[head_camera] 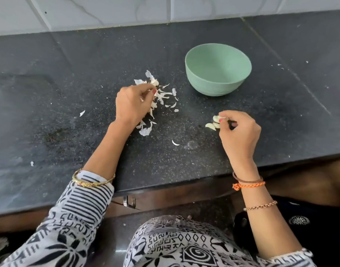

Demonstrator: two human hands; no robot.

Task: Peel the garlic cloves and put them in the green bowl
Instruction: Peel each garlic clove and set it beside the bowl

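1. On the dark stone table (184,166), near its middle, lies a loose heap of papery garlic skins (161,95), with a few stray flakes further out. That much husk suggests a good deal of peeling is already done.
2. Just right of the heap stands the green bowl (218,69). What shows of its inside looks bare; the near wall hides part of the bottom, so I cannot be sure no clove lies there.
3. Near the front of the table, to the right of the heap and well apart from the bowl, sit a few pale cloves (213,124) that look peeled.
4. The right hand (239,132) has its fingers curled down onto these cloves and seems to pinch one at the fingertips.
5. The left hand (133,104) rests over the skin heap, fingers curled in and closed on some of the husk; whether an unpeeled clove is inside that grip I cannot tell.
6. My judgement: peeling is largely finished or close to it, while moving the cloves into the bowl is still to be done.
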